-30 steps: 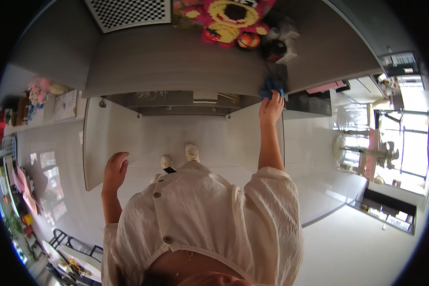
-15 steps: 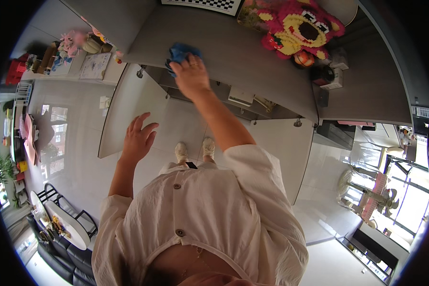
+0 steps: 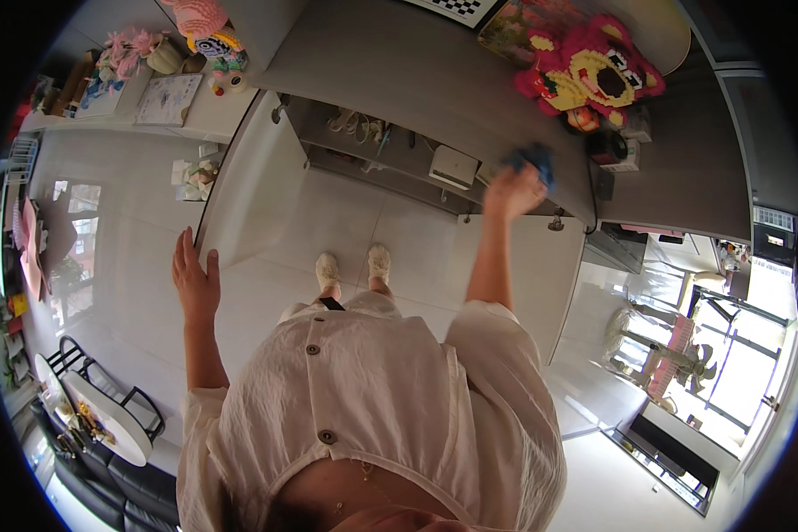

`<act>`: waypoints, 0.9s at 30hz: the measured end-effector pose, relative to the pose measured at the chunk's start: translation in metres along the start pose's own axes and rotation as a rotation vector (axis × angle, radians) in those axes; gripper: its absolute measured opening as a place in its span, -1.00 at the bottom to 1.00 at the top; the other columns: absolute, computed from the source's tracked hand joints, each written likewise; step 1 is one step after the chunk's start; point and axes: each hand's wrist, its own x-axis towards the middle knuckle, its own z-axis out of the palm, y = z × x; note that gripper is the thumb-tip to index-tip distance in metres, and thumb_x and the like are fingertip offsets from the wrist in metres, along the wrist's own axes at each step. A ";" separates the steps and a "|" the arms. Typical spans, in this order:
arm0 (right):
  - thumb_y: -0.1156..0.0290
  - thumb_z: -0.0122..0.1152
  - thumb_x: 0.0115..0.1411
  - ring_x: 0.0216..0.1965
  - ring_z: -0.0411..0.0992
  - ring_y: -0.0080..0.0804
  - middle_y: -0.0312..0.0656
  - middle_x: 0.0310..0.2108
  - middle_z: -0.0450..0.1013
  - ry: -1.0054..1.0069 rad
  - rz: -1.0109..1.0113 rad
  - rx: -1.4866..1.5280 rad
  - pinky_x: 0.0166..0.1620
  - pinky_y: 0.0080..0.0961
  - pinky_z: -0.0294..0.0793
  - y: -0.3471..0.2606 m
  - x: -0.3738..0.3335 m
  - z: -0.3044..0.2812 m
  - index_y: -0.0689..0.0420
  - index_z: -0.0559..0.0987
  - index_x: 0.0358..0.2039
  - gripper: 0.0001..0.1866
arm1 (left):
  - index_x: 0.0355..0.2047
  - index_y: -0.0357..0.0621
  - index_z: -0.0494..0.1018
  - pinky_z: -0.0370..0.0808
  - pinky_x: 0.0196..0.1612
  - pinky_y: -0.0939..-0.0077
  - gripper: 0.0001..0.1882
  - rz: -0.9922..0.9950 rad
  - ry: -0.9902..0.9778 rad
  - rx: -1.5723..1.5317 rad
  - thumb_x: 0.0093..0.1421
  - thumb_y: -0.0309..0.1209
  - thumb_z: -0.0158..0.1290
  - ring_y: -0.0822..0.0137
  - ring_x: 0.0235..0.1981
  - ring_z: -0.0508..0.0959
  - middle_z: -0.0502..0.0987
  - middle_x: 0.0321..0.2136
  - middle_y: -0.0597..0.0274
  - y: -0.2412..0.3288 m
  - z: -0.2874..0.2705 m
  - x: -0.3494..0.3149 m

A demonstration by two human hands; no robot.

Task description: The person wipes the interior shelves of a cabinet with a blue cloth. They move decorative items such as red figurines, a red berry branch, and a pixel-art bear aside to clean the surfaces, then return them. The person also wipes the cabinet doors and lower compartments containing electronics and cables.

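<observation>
**Blue cloth at the tabletop's near edge, under our right hand**

Blue cloth [image 3: 530, 163] sits bunched beneath our right hand [image 3: 514, 191], pressed onto the front lip of the grey tabletop [image 3: 417, 80].

Nearest to us, our white buttoned shirt [image 3: 372, 399] fills the lower frame, and below it our pale shoes [image 3: 353, 266] stand on the light tiled floor [image 3: 266, 230]. Our left hand [image 3: 195, 284] hangs out to the left at about waist level, fingers spread and flat, holding nothing and well apart from the tabletop.

Further out, our right arm reaches up and forward, and its grip is closed over the cloth, with folds showing just past the knuckles on the far right side. So the cloth lies ahead and slightly right of the grip, and the right hand is plainly the nearer one. The tabletop's long axis runs left to right across our view, with bare surface stretching away to the left of the cloth.

Beyond it, a pink and yellow block-built bear [image 3: 594, 71] stands near, up and to the right, with a small dark object just beside it. A checkered board [image 3: 457, 7] lies at the far edge.
</observation>
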 end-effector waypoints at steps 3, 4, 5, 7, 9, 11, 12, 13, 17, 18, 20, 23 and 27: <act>0.29 0.11 0.05 -0.10 0.37 -0.04 -0.08 -0.23 0.48 -0.137 -0.285 0.057 0.16 -0.14 0.15 -0.102 -0.030 0.035 0.09 0.50 -0.20 -0.70 | 0.28 -0.14 0.05 0.14 0.23 0.04 -0.33 -0.006 -0.068 0.064 0.24 -0.23 0.02 -0.07 0.20 0.23 0.21 0.19 -0.08 -0.005 0.008 0.000; 0.28 0.12 0.05 -0.05 0.36 -0.05 -0.10 -0.27 0.49 -0.238 -0.340 0.134 0.22 -0.12 0.10 -0.146 -0.031 0.025 0.06 0.50 -0.20 -0.71 | 0.29 -0.18 0.02 0.14 0.23 0.05 -0.30 -0.001 -0.091 0.100 0.23 -0.22 0.02 -0.07 0.20 0.23 0.21 0.19 -0.10 -0.004 0.011 -0.001; 0.25 0.13 0.06 -0.01 0.35 -0.05 -0.10 -0.23 0.48 -0.270 -0.369 0.280 0.24 -0.09 0.07 -0.172 -0.038 0.042 0.05 0.48 -0.19 -0.70 | 0.29 -0.19 0.01 0.14 0.23 0.05 -0.28 0.006 -0.095 0.119 0.22 -0.21 0.03 -0.07 0.20 0.23 0.21 0.19 -0.10 -0.001 0.008 0.002; 0.24 0.16 0.06 0.03 0.33 -0.06 -0.10 -0.17 0.46 -0.284 -0.459 0.291 0.26 -0.09 0.06 -0.228 -0.036 0.046 0.03 0.46 -0.15 -0.67 | 0.29 -0.23 -0.03 0.14 0.23 0.04 -0.25 0.016 -0.096 0.145 0.21 -0.21 0.04 -0.07 0.19 0.24 0.21 0.18 -0.12 0.001 0.009 0.006; 0.24 0.18 0.06 0.05 0.32 -0.05 -0.10 -0.15 0.45 -0.322 -0.487 0.337 0.26 -0.10 0.07 -0.245 -0.032 0.054 0.00 0.45 -0.13 -0.66 | 0.30 -0.22 -0.05 0.16 0.22 0.04 -0.20 0.021 -0.102 0.158 0.17 -0.23 0.09 -0.09 0.19 0.24 0.20 0.19 -0.14 -0.001 0.011 0.008; 0.25 0.20 0.06 0.06 0.31 -0.03 -0.10 -0.14 0.45 -0.359 -0.541 0.377 0.25 -0.11 0.09 -0.243 -0.029 0.053 -0.03 0.44 -0.11 -0.65 | 0.31 -0.19 -0.05 0.19 0.20 0.01 -0.18 0.053 -0.090 0.146 0.16 -0.23 0.11 -0.13 0.19 0.24 0.20 0.19 -0.16 -0.006 0.011 0.008; 0.25 0.20 0.05 0.06 0.31 -0.02 -0.10 -0.14 0.45 -0.386 -0.592 0.393 0.25 -0.11 0.11 -0.230 -0.027 0.049 -0.05 0.44 -0.11 -0.64 | 0.31 -0.20 -0.06 0.20 0.20 0.02 -0.17 0.057 -0.081 0.163 0.14 -0.25 0.12 -0.12 0.18 0.24 0.20 0.19 -0.16 -0.007 0.012 0.005; 0.25 0.20 0.05 0.07 0.31 0.00 -0.10 -0.13 0.45 -0.411 -0.641 0.409 0.24 -0.12 0.13 -0.215 -0.024 0.043 -0.06 0.44 -0.10 -0.64 | 0.31 -0.20 -0.06 0.20 0.19 0.03 -0.16 0.063 -0.072 0.182 0.13 -0.26 0.13 -0.12 0.18 0.25 0.20 0.19 -0.15 -0.006 0.012 0.002; 0.28 0.31 -0.09 0.09 0.28 0.07 -0.07 -0.12 0.44 -0.400 -0.594 0.296 0.16 -0.03 0.24 -0.112 -0.019 0.023 -0.08 0.50 -0.15 -0.59 | 0.31 -0.22 -0.06 0.22 0.19 0.04 -0.13 0.094 -0.069 0.197 0.10 -0.28 0.16 -0.10 0.17 0.27 0.21 0.19 -0.14 -0.004 0.010 0.003; 0.28 0.32 -0.11 0.08 0.29 0.08 -0.06 -0.13 0.44 -0.402 -0.586 0.254 0.13 -0.01 0.27 -0.084 -0.015 0.015 -0.08 0.51 -0.17 -0.59 | 0.31 -0.22 -0.07 0.22 0.19 0.06 -0.12 0.093 -0.069 0.204 0.09 -0.27 0.16 -0.09 0.17 0.27 0.20 0.19 -0.12 -0.005 0.010 0.003; 0.30 0.29 -0.10 0.06 0.29 0.12 -0.04 -0.15 0.44 -0.307 -0.531 0.257 0.09 0.01 0.29 -0.027 -0.012 0.006 -0.06 0.52 -0.18 -0.61 | 0.32 -0.22 -0.08 0.23 0.19 0.08 -0.10 0.095 -0.071 0.218 0.09 -0.26 0.16 -0.06 0.17 0.27 0.19 0.20 -0.09 -0.006 0.013 0.002; 0.37 0.17 -0.04 -0.04 0.32 0.20 0.00 -0.24 0.43 -0.209 -0.551 0.296 0.09 0.04 0.27 0.011 -0.007 -0.007 0.02 0.51 -0.23 -0.71 | 0.31 -0.23 -0.07 0.22 0.19 0.07 -0.10 0.090 -0.053 0.219 0.09 -0.25 0.17 -0.05 0.18 0.25 0.19 0.20 -0.09 -0.004 0.015 0.000; 0.38 0.10 0.00 -0.10 0.33 0.16 -0.01 -0.27 0.43 -0.145 -0.520 0.361 0.08 0.05 0.26 0.013 -0.008 -0.003 0.07 0.51 -0.25 -0.75 | 0.31 -0.19 -0.03 0.20 0.20 0.04 -0.14 0.102 0.015 0.280 0.09 -0.28 0.16 -0.09 0.20 0.22 0.19 0.21 -0.10 0.008 0.014 0.004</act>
